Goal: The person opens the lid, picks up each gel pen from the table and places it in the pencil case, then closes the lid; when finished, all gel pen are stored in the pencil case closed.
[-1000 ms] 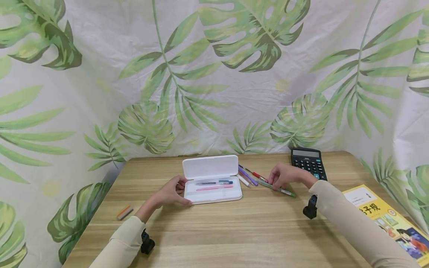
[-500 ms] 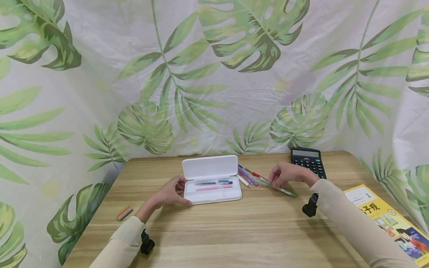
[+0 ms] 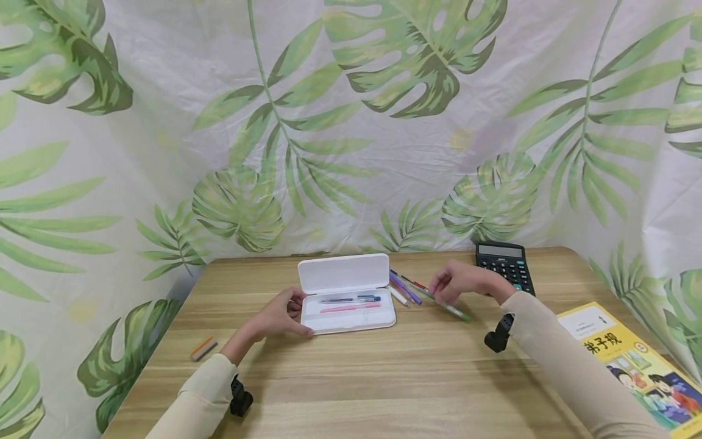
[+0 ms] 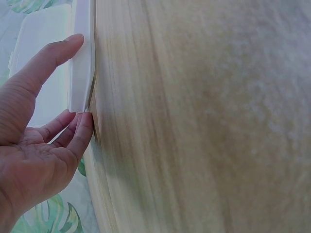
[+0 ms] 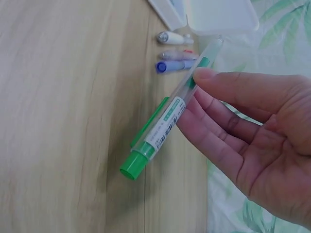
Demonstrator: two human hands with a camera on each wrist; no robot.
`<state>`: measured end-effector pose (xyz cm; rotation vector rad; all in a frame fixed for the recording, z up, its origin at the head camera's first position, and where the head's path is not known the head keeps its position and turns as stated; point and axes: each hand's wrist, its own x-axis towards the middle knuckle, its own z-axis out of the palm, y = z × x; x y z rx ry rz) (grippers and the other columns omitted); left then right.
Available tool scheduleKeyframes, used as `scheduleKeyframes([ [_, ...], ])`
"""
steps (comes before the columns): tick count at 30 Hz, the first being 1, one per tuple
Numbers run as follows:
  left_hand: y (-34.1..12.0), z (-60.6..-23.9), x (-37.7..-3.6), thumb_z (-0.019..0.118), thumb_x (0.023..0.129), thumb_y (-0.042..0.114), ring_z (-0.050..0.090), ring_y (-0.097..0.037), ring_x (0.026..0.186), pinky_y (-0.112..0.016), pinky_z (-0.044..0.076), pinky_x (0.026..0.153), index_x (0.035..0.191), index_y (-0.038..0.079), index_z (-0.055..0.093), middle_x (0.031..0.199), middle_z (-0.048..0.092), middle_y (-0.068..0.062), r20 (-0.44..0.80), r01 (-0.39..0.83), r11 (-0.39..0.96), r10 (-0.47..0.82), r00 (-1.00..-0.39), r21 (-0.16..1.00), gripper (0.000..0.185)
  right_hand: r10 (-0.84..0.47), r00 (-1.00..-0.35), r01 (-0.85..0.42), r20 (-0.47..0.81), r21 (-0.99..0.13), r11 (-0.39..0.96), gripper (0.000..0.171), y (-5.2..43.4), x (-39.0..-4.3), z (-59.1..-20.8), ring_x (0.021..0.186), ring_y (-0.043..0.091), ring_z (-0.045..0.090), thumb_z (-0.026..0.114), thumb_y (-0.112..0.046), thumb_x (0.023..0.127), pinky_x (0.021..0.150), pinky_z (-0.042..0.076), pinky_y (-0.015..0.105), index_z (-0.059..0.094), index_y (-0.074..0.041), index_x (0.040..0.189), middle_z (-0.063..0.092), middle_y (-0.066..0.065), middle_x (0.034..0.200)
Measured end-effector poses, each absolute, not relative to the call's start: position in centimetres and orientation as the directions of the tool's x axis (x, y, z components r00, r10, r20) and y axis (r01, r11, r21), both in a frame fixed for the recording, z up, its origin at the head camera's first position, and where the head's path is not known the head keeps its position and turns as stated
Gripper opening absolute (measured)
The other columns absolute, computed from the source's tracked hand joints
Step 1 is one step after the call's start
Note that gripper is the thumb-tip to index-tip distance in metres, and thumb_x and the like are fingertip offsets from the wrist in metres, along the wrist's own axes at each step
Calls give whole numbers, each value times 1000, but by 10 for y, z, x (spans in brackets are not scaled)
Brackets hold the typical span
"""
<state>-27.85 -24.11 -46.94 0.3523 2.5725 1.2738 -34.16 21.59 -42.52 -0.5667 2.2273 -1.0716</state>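
A white pencil case (image 3: 348,326) stands with its lid up on the table. Inside lie a blue pen (image 3: 368,299) and a pink pen (image 3: 351,308). My left hand (image 3: 278,314) holds the case by its left end; in the left wrist view the thumb lies over its front edge and the fingertips press the end wall. Between thumb and fingers, my right hand (image 5: 243,121) pinches a clear pen with a green clip and end (image 5: 163,124), tilted over the table. To the right of the case lie a purple pen (image 3: 407,289), a white pen (image 3: 398,296) and a partly hidden red one.
Behind my right hand lies a black calculator (image 3: 503,266). A yellow picture book (image 3: 631,360) sits at the table's right edge, under my right forearm in the head view. An orange and grey eraser (image 3: 204,349) is at the left. A leaf-print cloth (image 3: 351,152) hangs behind the table.
My right hand has shifted slightly left and up with the green pen, whose green end has moved left. The left hand and pencil case have stayed put.
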Motion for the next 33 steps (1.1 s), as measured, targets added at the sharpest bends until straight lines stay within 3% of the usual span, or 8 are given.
scheduleKeyframes([
  [10, -241, -469, -278, 94, 69, 10, 53, -27, 109, -43, 51, 101, 128, -6, 47, 119, 52, -18, -113, 107, 594, 320, -940, 798, 77, -631, -724, -149, -280, -829, 539, 25, 199, -347, -422, 80, 12, 64, 72, -1, 88, 74, 57, 30, 70, 7, 112, 72, 5, 91],
  [17, -241, -469, -278, 94, 69, 10, 54, -27, 109, -43, 51, 101, 128, -6, 47, 119, 53, -18, -113, 107, 595, 321, -940, 796, 78, -664, -716, -191, -217, -853, 485, 23, 179, -348, -413, 74, 15, 64, 70, 0, 90, 75, 58, 47, 69, 8, 112, 73, 8, 91],
  [27, -241, -471, -280, 94, 69, 9, 53, -27, 110, -41, 51, 102, 129, -7, 46, 120, 52, -19, -112, 104, 581, 325, -939, 807, 79, -687, -714, -244, -133, -873, 422, 25, 137, -347, -396, 84, 13, 66, 73, 0, 88, 77, 58, 29, 70, 5, 112, 72, 8, 95],
  [33, -241, -471, -279, 94, 69, 9, 53, -28, 111, -42, 51, 102, 129, -7, 46, 120, 52, -19, -115, 100, 582, 321, -940, 807, 78, -703, -704, -276, -95, -876, 395, 23, 109, -346, -388, 85, 14, 67, 73, 1, 89, 82, 59, 40, 71, 3, 112, 73, 10, 96],
])
